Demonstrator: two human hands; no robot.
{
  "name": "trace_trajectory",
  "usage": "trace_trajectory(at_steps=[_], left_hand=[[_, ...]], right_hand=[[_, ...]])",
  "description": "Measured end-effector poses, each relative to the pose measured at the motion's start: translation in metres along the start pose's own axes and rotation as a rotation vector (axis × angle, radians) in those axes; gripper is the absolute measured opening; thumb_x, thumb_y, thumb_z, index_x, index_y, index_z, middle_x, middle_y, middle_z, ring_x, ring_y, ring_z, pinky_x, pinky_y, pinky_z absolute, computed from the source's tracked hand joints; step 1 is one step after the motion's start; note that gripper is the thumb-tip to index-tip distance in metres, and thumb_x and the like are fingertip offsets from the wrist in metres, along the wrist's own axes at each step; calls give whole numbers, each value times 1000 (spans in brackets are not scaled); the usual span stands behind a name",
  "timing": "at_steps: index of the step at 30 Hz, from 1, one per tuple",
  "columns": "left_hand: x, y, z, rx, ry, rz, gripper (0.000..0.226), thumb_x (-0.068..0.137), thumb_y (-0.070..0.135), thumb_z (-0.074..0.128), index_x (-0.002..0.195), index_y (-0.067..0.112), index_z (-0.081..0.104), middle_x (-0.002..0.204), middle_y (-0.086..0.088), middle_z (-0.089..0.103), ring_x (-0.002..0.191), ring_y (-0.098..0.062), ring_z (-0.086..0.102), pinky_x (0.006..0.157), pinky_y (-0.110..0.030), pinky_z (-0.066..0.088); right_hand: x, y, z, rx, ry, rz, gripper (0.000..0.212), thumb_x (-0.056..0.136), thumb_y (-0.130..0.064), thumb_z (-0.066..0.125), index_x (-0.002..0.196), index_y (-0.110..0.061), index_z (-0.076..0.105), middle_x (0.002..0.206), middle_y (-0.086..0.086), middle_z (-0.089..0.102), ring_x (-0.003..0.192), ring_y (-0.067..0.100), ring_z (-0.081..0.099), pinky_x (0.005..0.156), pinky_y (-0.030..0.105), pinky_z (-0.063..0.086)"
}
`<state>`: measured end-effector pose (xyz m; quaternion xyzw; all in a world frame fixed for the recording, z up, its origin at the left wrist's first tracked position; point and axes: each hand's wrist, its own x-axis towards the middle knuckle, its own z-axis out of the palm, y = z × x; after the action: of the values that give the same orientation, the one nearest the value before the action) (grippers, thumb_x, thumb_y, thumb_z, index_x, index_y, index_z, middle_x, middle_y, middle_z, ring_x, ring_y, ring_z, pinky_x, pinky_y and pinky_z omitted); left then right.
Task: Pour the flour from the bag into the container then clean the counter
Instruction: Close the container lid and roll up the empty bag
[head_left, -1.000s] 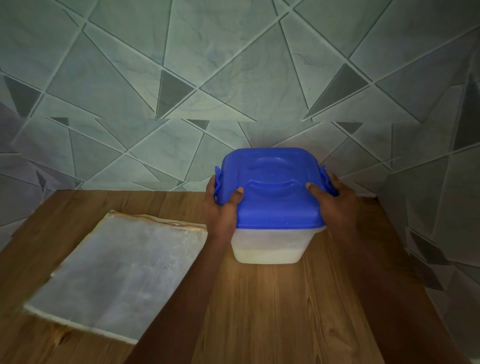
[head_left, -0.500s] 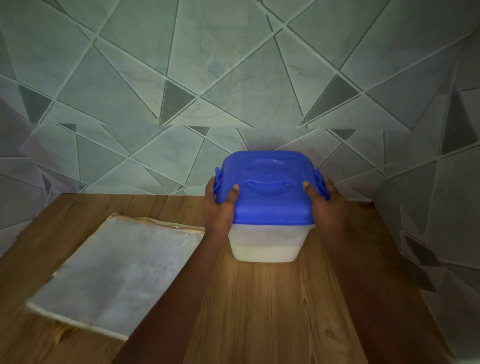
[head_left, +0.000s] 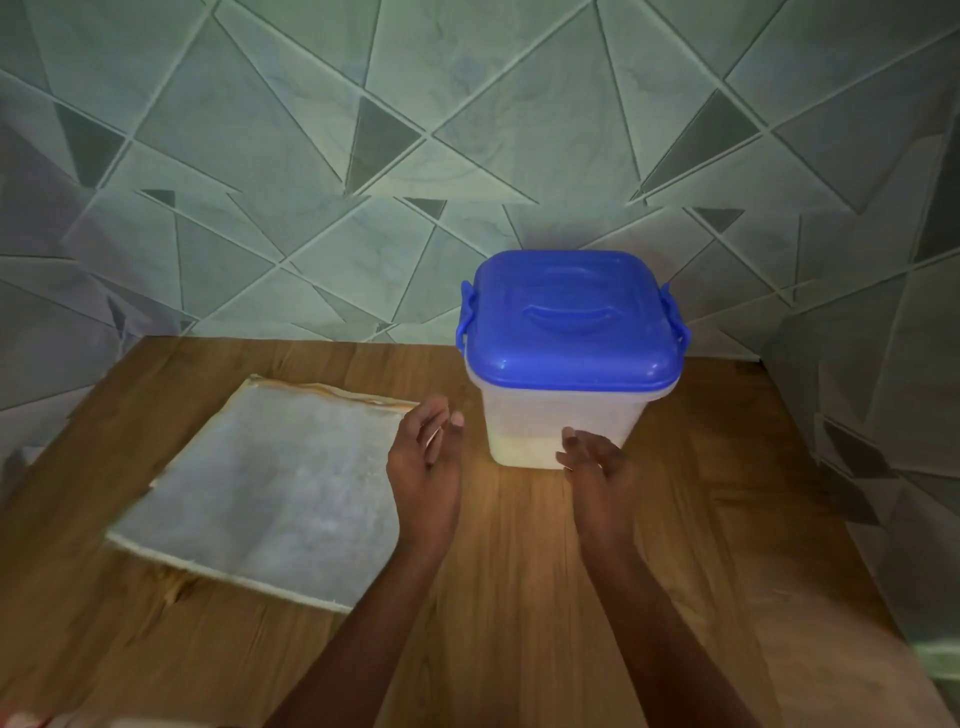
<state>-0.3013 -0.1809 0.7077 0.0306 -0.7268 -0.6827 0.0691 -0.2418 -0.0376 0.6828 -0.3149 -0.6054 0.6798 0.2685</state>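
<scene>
Both hands have let go of the lid and pulled back. Each grip is open and holds nothing. Left hand (head_left: 425, 467) hangs over the desk (head_left: 519, 597), just beside the box (head_left: 561, 426). Right hand (head_left: 597, 467) is in front of the box's low corner. Blue lid (head_left: 571, 322) sits shut on the box, with white flour (head_left: 524, 452) low inside. Flat bag (head_left: 270, 488) lies on the left.

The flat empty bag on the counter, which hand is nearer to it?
Left. The left hand hovers at the bag's right edge; the right hand is farther right, before the container.
</scene>
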Motion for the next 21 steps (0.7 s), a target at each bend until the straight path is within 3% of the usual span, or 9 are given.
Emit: trace_trajectory(at_steps=[4,10,15,21], left_hand=[[-10,-2,-22,-2,73,11,24,97,12,69,121,11,71,117,4,74,108,2,67,84,-5,51],[-23,0,-46,21,192,34,19,99,12,66,116,15,73,113,10,74,104,8,65,81,-1,49],[-28,-11,-69,97,218,62,15,100,16,66,111,18,76,110,9,76,105,-2,69,90,-14,56],[-5,-34,-115,243,204,37,17,97,12,68,113,10,76,112,2,75,100,0,68,79,1,48]], right_hand=[[-18,3,12,-63,-148,-22,12,91,-12,73,95,-24,74,96,-19,73,102,21,70,92,47,60],[-32,5,30,-137,-303,-39,14,92,-15,71,90,-29,72,90,-16,73,94,18,71,90,47,61],[-40,16,46,-132,-387,-13,11,93,-18,71,93,-27,75,91,-11,75,92,17,73,90,47,61],[-56,42,73,-144,-417,61,13,91,-12,71,92,-24,76,89,-11,75,92,14,72,88,40,60]])
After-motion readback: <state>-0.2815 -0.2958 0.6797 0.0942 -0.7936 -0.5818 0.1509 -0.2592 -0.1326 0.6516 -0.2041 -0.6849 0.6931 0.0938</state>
